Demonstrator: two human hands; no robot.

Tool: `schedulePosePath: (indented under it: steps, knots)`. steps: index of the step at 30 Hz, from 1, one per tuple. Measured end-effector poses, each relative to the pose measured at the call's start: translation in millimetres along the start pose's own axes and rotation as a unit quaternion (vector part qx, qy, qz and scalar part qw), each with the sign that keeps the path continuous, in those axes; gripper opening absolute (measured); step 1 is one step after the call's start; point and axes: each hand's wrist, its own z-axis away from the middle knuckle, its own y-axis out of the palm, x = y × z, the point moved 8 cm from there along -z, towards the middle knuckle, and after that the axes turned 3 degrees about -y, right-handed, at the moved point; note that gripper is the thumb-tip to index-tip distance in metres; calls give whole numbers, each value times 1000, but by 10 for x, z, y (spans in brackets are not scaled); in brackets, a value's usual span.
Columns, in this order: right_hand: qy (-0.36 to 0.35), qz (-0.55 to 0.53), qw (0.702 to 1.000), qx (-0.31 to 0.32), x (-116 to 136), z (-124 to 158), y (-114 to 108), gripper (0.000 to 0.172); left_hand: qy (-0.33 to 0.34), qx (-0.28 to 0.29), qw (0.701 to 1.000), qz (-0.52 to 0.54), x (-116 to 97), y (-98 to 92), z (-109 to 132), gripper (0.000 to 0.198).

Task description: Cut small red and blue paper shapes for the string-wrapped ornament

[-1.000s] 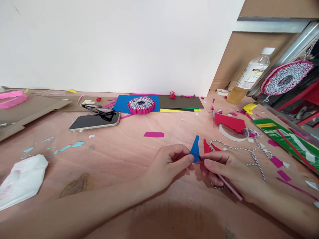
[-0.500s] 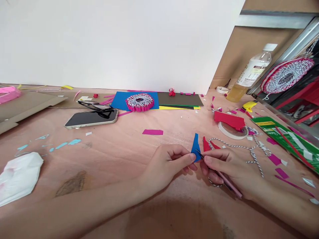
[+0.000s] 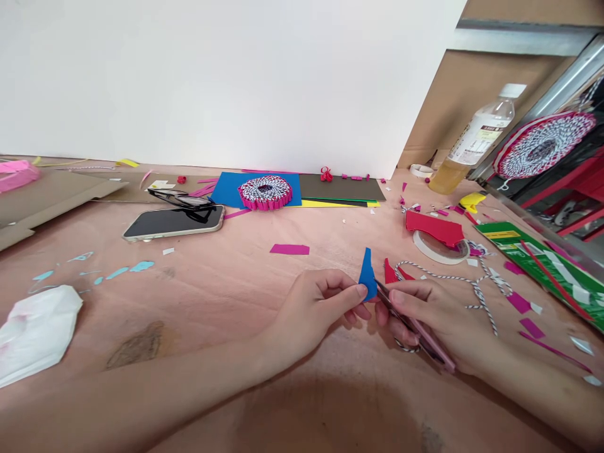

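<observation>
Two hands work near the front edge of the desk (image 3: 226,402). The left hand (image 3: 316,308) pinches a small blue paper piece (image 3: 367,275) between thumb and fingers, and the right hand (image 3: 431,314) is closed around a craft knife (image 3: 415,330) with a pink handle, its blade at the lower edge of the blue piece. Just beside them lie red paper scraps (image 3: 389,272) and a loose black-and-white twine (image 3: 453,277). Toward the back edge, one round rosette (image 3: 265,192) of the same kind of twine, with magenta paper around it, sits on a blue sheet (image 3: 226,189) and looks complete. A second, red-edged rosette (image 3: 540,146) is at the right corner, beyond the desk, but I cannot tell if it is a real object or a reflection. The blue piece has an uneven outline, and the twine and red scraps lie unattached. The blade is partly hidden by fingers, so the cut is hard to see.
</observation>
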Motion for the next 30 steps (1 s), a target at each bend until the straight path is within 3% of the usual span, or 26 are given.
schedulePosePath:
  steps: [24,30]
  knots:
    - [-20,0,1000,-19,33,20,-11,26,-3,31,999,-24,20,41,11,24]
    - [-12,17,999,-30,29,16,-23,33,1,33,999,-10,12,51,9,25]
